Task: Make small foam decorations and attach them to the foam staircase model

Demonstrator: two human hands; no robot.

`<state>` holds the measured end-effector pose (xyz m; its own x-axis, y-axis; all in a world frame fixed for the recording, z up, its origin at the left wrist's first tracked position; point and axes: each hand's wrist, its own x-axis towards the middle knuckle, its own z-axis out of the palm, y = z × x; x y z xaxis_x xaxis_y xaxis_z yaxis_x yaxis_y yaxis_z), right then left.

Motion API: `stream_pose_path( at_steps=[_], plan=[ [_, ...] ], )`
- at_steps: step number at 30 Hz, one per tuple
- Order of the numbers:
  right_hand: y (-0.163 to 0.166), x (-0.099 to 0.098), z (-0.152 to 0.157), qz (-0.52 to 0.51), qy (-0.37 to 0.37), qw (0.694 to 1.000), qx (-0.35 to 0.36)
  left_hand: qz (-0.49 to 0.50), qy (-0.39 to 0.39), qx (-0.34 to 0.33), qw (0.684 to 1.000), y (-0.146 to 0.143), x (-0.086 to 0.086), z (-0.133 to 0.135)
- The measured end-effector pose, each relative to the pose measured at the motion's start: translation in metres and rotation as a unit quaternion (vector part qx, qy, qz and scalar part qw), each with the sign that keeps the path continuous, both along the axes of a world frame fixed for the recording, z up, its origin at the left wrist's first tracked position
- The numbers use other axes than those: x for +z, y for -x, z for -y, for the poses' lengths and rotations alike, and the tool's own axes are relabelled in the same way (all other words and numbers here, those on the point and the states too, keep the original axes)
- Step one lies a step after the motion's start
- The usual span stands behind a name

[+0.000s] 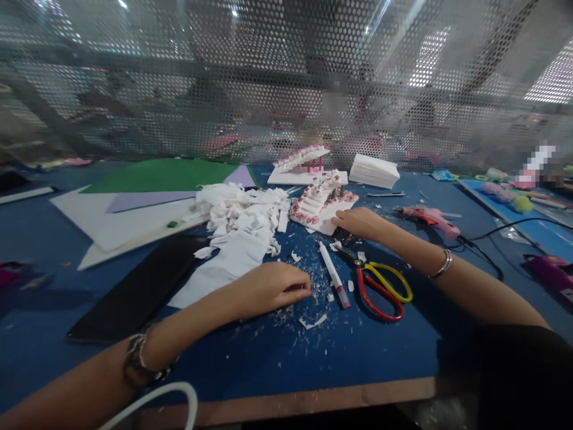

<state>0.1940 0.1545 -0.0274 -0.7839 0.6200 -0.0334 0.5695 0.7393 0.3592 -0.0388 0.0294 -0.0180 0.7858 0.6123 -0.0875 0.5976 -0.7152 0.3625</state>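
Note:
My left hand point(274, 286) rests on the blue table point(277, 352) with its fingers curled in and pinched at the tips among small white scraps; what it pinches is too small to name. My right hand point(358, 222) reaches forward with fingers bent and touches the front edge of a white stepped foam model point(319, 203) trimmed with pink and red bits. Between the hands lie a white pen-like tool point(333, 275) and scissors point(380, 283) with red and yellow handles. A heap of torn white paper point(242, 218) sits just behind my left hand.
A second stepped model point(302, 164) and a white paper stack point(373, 171) stand at the back. A pink glue gun point(432, 219) with a black cord lies at right. Green, purple and white sheets point(134, 197) and a black board point(138, 286) lie at left. A perforated metal screen point(286, 77) closes off the back.

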Motion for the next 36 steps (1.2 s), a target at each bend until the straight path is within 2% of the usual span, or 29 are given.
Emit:
stream_pose_path(
  at_steps=[5, 7, 10, 15, 20, 25, 30, 36],
  plan=[
    [0.003, 0.0, -0.009, -0.005, 0.004, 0.999, -0.045, -0.014, -0.19, 0.048, 0.981, 0.023, 0.016, -0.015],
    [0.002, 0.001, -0.009, -0.01, 0.006, 0.998, -0.064, -0.035, -0.191, 0.083, 0.977, 0.038, 0.023, -0.021],
    [-0.004, 0.006, -0.004, -0.022, 0.002, 0.995, -0.094, -0.061, -0.149, 0.126, 0.979, 0.061, 0.027, -0.027],
    [-0.015, 0.017, 0.005, -0.049, -0.015, 0.988, -0.143, -0.073, -0.155, 0.152, 0.973, 0.082, 0.013, -0.034],
    [-0.026, 0.041, 0.013, -0.098, -0.042, 0.981, -0.164, -0.063, -0.191, 0.146, 0.969, 0.072, 0.007, -0.036],
    [-0.036, 0.064, 0.02, -0.151, -0.055, 0.974, -0.16, -0.017, -0.229, 0.179, 0.957, 0.061, 0.028, -0.029],
    [-0.022, 0.067, 0.038, -0.196, -0.018, 0.975, -0.102, 0.042, -0.248, 0.228, 0.941, 0.049, 0.054, -0.019],
    [0.005, 0.068, 0.078, -0.239, 0.031, 0.97, -0.026, 0.096, -0.257, 0.189, 0.943, 0.027, 0.063, -0.011]
  ],
)
